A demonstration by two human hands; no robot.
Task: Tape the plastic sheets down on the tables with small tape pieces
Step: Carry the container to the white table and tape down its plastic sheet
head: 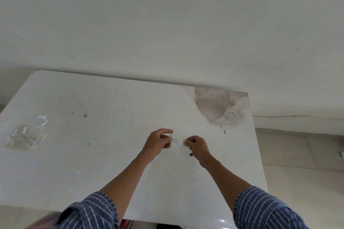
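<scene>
1. a white table fills the middle of the view, its far edge against a pale wall; the worn brown patch at the table's far right corner is the landmark used below.
2. a clear plastic sheet lies over the tabletop, its glossy wrinkles showing toward the near edge, well to the near left of the patch.
3. the left hand hovers over the table, nearer than the patch and to its left, fingers curled, thumb and forefinger pinched narrow on a small clear tape piece.
4. the right hand is nearer than the patch, almost directly in front of it, fingers curled in with the tips closed; a small pale bit shows at its fingertips, but whether it grips tape cannot be told.
5. the two hands are close together yet apart, with the tape piece between them on the left hand's side.
6. both forearms are bare, with blue striped sleeves rolled back at the bottom of the view.
7. far to the left of the patch, near the table's left edge, a cluster of clear and white tape scraps lies on the sheet.
8. to the right of the patch, beyond the table's edge, is pale tiled floor.
</scene>
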